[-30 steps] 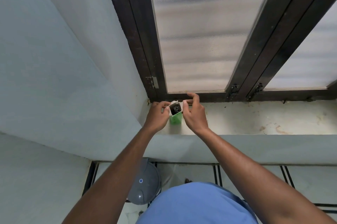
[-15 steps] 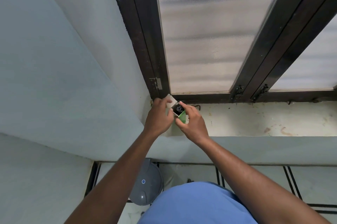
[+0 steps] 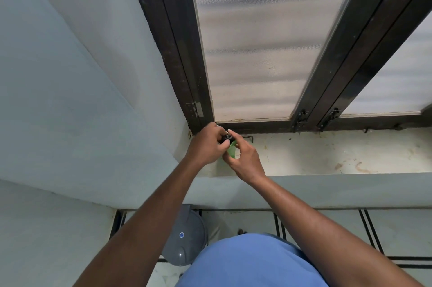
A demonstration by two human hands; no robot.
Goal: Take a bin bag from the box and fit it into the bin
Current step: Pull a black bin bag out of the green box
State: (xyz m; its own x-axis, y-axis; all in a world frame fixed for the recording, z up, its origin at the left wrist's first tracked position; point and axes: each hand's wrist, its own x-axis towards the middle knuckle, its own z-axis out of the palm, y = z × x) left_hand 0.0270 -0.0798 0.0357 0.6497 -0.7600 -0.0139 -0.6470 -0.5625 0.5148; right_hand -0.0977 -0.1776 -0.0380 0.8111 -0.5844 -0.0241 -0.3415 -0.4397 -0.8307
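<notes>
A small green and white box (image 3: 232,150) is held over the left end of the windowsill, tilted, with my right hand (image 3: 245,160) wrapped around its lower part. A black roll of bin bags (image 3: 227,138) shows at the box's open top. My left hand (image 3: 207,146) has its fingertips closed on that roll. Most of the box is hidden between the two hands. The grey bin (image 3: 187,240), with a domed lid and a small blue dot, stands on the floor below the sill, by my left forearm.
The stained pale windowsill (image 3: 327,153) runs to the right under a dark-framed window (image 3: 257,53) with frosted panes. A pale blue wall (image 3: 70,100) closes the left side. Tiled floor with dark lines (image 3: 374,235) lies below. My blue shirt fills the bottom centre.
The box has been tilted and its flaps opened. My left hand has shifted from the box's side onto the black roll at its mouth. Both hands moved slightly up and left.
</notes>
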